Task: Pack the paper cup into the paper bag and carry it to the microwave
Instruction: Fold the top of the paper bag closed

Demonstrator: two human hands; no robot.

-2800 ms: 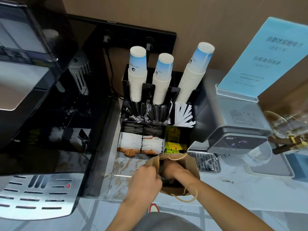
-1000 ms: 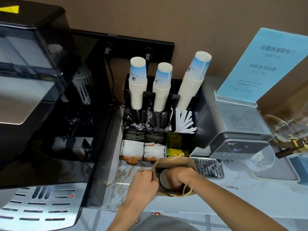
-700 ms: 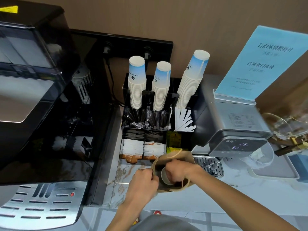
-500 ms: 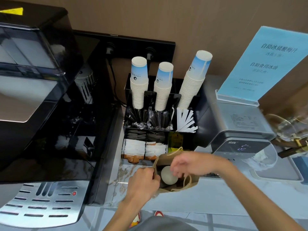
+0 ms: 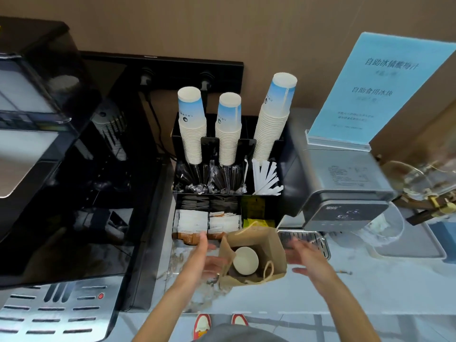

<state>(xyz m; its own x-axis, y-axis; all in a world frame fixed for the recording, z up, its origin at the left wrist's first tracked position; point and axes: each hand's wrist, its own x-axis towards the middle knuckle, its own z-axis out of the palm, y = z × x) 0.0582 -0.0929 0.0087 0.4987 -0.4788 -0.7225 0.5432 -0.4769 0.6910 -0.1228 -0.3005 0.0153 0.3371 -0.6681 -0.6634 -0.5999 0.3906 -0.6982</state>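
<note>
A brown paper bag (image 5: 256, 257) stands on the pale counter (image 5: 370, 287) in the lower middle of the frame. Its top is open. A white paper cup (image 5: 245, 260) sits inside the bag, and we look down into its round mouth. A thin string handle loops over the near edge of the bag.

The left hand (image 5: 206, 259) is just left of the bag. Its fingers are spread out flat and it holds nothing. It looks a bit blurry, so I cannot tell if a fingertip touches the bag. The right hand (image 5: 307, 257) is just right of the bag. It is spread wide too, palm turned toward the bag, and it holds nothing.

Behind the bag, in the middle of the frame, is a black organizer (image 5: 229, 193). Three tall cup stacks (image 5: 228, 129) stand upside down in it. White paper sticks (image 5: 266, 178) fan out on its right side. Small white sugar packets (image 5: 208, 223) fill the front slots.

A big black coffee machine (image 5: 61, 169) fills the left side of the frame. A silver water dispenser (image 5: 345, 186) sits on the right, with small lit numbers on its front. A blue sign (image 5: 380, 90) stands on top of it, in the upper right. Two red and white shoes (image 5: 219, 324) show at the bottom edge.
</note>
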